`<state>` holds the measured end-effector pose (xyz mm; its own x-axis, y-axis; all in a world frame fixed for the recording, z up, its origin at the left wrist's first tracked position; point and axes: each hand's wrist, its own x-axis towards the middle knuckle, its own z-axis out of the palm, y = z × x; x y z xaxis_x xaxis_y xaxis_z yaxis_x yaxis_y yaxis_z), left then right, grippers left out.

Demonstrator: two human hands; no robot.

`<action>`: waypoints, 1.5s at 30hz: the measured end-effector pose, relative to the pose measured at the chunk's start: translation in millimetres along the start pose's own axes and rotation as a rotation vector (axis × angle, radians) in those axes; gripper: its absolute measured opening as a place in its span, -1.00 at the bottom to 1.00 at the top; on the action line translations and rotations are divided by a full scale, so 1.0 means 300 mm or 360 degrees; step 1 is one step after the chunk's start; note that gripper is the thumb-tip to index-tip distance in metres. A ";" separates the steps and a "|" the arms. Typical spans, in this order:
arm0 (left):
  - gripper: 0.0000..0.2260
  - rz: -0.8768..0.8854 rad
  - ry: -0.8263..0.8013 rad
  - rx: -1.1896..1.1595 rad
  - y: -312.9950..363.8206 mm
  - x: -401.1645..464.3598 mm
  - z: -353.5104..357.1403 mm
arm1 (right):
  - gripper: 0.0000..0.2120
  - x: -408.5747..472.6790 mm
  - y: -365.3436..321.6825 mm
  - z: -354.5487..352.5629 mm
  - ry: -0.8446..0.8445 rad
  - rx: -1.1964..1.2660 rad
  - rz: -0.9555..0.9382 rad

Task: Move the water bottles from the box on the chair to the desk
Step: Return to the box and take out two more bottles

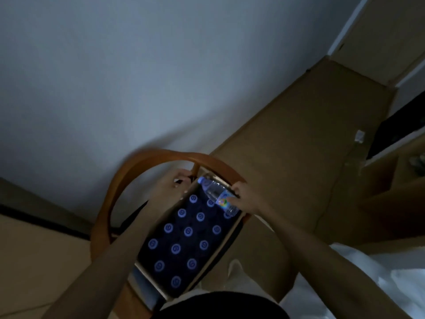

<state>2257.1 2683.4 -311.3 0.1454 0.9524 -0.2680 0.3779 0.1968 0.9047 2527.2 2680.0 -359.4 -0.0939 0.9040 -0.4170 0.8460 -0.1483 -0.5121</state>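
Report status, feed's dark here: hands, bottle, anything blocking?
Right hand grips bottle, lifted over box. Left hand at box's far corner, grip unclear. Chair back arcs close behind.

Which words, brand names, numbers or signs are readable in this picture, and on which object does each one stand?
No text can be read here.
Bottle caps in the box: each bears a round swirl mark, no letters legible.
Water bottle held by the right hand: colourful label, too blurred to read.
White tag on the floor: too small to read.
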 end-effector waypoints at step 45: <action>-0.69 -0.0614 0.1126 0.0310 -0.010 0.052 0.089 | -0.22 0.404 -0.237 -0.006 -0.1715 0.0412 -0.0782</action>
<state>2282.6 2691.6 -327.0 -0.6121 0.7604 -0.2173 0.4443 0.5580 0.7009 2456.7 2800.8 -372.3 -0.8682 0.1074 -0.4844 0.4794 -0.0703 -0.8748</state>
